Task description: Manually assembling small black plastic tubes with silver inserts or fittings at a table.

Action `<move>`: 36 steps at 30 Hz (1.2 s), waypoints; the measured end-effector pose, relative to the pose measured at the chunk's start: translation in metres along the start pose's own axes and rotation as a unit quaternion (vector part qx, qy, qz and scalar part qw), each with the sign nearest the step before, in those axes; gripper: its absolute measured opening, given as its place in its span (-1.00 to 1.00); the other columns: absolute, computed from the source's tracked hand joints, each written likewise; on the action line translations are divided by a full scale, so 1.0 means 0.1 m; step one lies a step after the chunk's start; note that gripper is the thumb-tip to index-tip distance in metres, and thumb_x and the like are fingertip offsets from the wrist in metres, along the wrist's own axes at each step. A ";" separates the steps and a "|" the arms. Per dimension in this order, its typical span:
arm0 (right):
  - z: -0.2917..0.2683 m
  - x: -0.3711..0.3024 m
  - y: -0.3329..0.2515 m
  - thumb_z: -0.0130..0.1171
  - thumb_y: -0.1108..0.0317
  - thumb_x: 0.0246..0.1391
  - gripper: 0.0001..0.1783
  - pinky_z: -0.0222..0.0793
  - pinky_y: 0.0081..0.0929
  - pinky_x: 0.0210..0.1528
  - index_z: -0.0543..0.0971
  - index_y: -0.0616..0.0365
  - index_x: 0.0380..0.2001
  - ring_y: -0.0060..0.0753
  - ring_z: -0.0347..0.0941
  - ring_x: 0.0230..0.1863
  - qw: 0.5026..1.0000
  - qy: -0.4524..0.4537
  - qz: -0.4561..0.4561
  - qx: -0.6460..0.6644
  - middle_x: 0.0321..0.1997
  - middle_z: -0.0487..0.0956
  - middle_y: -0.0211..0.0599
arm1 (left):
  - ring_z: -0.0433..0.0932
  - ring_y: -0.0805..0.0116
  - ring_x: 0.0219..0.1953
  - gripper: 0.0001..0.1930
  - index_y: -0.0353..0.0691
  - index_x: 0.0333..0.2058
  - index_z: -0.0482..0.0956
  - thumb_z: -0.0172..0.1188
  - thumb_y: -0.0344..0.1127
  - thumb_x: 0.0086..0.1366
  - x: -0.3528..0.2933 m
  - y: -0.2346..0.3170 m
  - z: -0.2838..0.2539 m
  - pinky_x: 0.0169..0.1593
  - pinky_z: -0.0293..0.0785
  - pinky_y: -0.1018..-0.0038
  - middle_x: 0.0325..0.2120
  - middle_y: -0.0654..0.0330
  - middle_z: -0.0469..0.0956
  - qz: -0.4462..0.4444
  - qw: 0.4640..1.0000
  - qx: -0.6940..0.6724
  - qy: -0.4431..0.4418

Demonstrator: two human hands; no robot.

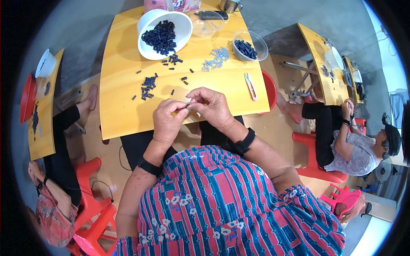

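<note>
Over the near edge of the yellow table, my left hand (168,120) and my right hand (215,109) meet fingertip to fingertip. Both are closed in a pinch around a small dark piece (187,106), mostly hidden by the fingers; it looks like the small black tube-shaped parts on the table. Just beyond my left hand lies a loose pile of black parts (148,86), with several single ones scattered around it. Farther off, a heap of small clear parts (216,58) rests on the tabletop.
A white tub (186,42) tilts toward me, full of black parts. A clear bowl (261,49) holds more, and thread snips (250,87) lie at the right. A clear lid (204,28), a dark phone (212,16) and a metal cup (230,5) stand far back. People sit at side tables.
</note>
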State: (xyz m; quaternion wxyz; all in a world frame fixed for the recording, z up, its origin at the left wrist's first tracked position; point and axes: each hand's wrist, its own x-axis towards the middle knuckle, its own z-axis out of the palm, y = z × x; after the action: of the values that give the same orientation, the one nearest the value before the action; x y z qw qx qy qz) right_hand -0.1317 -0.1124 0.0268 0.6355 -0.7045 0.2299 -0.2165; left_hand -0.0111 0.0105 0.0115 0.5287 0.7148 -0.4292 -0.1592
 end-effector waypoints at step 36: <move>-0.54 0.69 0.25 0.19 0.59 -0.07 -0.89 0.44 -0.29 -0.31 0.60 0.20 -0.41 -0.06 0.51 -0.39 0.930 0.161 -0.070 -0.322 -0.40 0.54 -0.08 | 0.53 0.25 -0.38 -0.87 -0.24 -0.47 0.62 0.39 -0.46 -0.02 0.08 -0.11 0.02 -0.23 0.43 0.40 -0.50 0.20 0.60 0.044 0.998 0.031 -0.019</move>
State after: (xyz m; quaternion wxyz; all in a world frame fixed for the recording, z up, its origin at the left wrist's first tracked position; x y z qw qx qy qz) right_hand -0.1099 -0.1983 0.0083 0.3118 -0.8414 0.3368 -0.2852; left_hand -0.0031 0.0042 0.0031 0.5048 0.7080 -0.4748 -0.1358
